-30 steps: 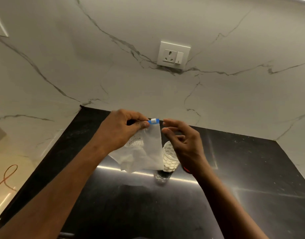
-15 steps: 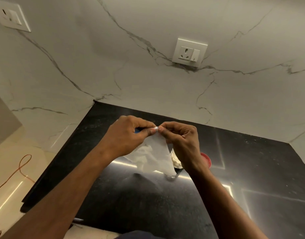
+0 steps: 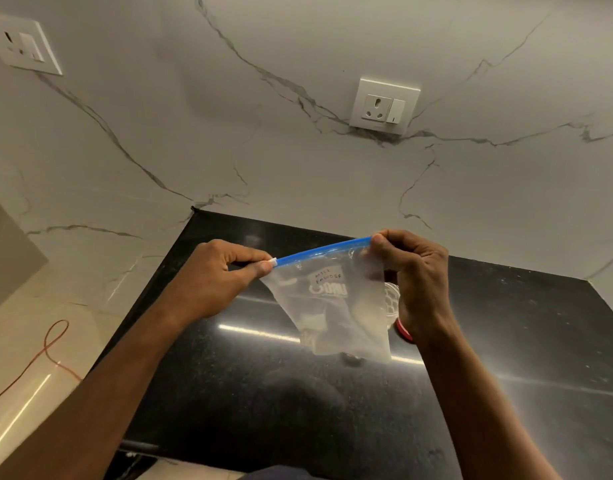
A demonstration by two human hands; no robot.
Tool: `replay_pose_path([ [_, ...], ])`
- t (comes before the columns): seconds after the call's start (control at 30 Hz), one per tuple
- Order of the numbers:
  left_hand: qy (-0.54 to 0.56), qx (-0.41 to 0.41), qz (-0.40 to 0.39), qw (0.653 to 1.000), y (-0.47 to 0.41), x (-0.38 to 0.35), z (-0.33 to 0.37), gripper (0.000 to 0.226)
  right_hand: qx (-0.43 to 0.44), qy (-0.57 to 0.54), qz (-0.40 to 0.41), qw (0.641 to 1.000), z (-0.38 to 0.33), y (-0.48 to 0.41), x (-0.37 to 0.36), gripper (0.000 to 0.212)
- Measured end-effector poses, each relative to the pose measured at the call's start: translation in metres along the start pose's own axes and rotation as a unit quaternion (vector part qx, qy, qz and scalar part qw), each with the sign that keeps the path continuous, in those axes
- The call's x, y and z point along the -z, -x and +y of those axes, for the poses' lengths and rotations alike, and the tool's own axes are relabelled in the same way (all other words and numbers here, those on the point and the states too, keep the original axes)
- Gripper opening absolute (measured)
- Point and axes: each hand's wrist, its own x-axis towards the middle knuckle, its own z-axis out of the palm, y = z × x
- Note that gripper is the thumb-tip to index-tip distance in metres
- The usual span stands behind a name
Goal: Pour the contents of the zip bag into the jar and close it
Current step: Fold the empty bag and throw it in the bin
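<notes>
While both hands, left (image 3: 215,277) and right (image 3: 416,271), are pinching the zip bag (image 3: 332,299) taut, unzipping is beginning; pouring into the jar (image 3: 391,299) needs an open mouth.

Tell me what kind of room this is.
Probably a home kitchen: a polished black stone counter runs under a white marble-look wall fitted with socket-and-switch plates, typical of a kitchen worktop.

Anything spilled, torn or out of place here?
Nothing stands out. Both hands hold the zip bag level by its blue seal above the black counter; no spill shows. The jar is mostly hidden behind the bag.
</notes>
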Motion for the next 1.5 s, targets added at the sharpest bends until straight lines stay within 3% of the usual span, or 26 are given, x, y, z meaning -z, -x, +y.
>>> replay_pose_path([
  [0.07,0.080,0.013,-0.003,0.997,-0.001,0.002,0.000,0.011,-0.039,-0.050,-0.002,0.998,-0.002,-0.004,0.000,0.014],
  [0.17,0.308,0.062,-0.083,0.946,0.002,-0.005,-0.002,0.056,-0.118,-0.135,-0.021,0.984,0.000,-0.009,-0.004,0.011],
  [0.23,0.353,0.118,-0.127,0.919,0.011,-0.025,-0.006,0.075,-0.149,-0.154,-0.019,0.976,0.007,-0.010,-0.011,0.012],
  [0.3,0.337,0.158,-0.122,0.920,0.020,-0.045,-0.006,0.057,-0.168,-0.152,-0.020,0.974,0.017,-0.006,-0.018,0.021],
  [0.37,0.362,0.199,-0.071,0.908,0.024,-0.058,-0.010,0.033,-0.189,-0.132,-0.072,0.970,0.029,0.003,-0.018,0.039],
  [0.47,0.455,0.233,-0.046,0.858,0.026,-0.058,-0.016,0.035,-0.239,-0.058,-0.189,0.951,0.047,0.025,-0.009,0.056],
  [0.53,0.480,0.239,-0.076,0.841,0.026,-0.053,-0.018,0.043,-0.252,-0.020,-0.224,0.941,0.056,0.036,-0.004,0.050],
  [0.67,0.513,0.253,-0.145,0.807,0.027,-0.044,-0.029,0.059,-0.249,-0.055,-0.180,0.950,0.060,0.044,0.004,0.021],
  [0.77,0.605,0.286,-0.119,0.734,0.027,-0.043,-0.033,0.062,-0.306,-0.148,-0.138,0.930,0.063,0.049,0.004,0.027],
  [0.87,0.695,0.326,-0.074,0.637,0.028,-0.044,-0.029,0.059,-0.356,-0.311,-0.097,0.876,0.069,0.058,0.004,0.036],
  [0.93,0.726,0.336,-0.053,0.598,0.032,-0.047,-0.029,0.057,-0.335,-0.424,-0.103,0.835,0.074,0.064,0.010,0.045],
  [0.97,0.735,0.340,-0.049,0.585,0.034,-0.048,-0.029,0.055,-0.318,-0.445,-0.123,0.828,0.075,0.067,0.011,0.051],
  [1.03,0.742,0.352,-0.055,0.568,0.039,-0.049,-0.032,0.052,-0.293,-0.382,-0.181,0.857,0.078,0.072,0.009,0.062],
  [1.13,0.725,0.370,-0.096,0.573,0.044,-0.050,-0.035,0.050,-0.291,-0.204,-0.240,0.903,0.084,0.078,-0.002,0.076],
  [1.27,0.695,0.358,-0.159,0.604,0.048,-0.055,-0.040,0.050,-0.295,-0.188,-0.223,0.910,0.081,0.071,-0.013,0.096],
  [1.37,0.670,0.331,-0.178,0.641,0.049,-0.053,-0.039,0.050,-0.282,-0.246,-0.180,0.910,0.081,0.069,-0.022,0.086],
  [1.5,0.622,0.291,-0.193,0.701,0.049,-0.055,-0.034,0.060,-0.256,-0.263,-0.134,0.920,0.087,0.072,-0.034,0.055],
])
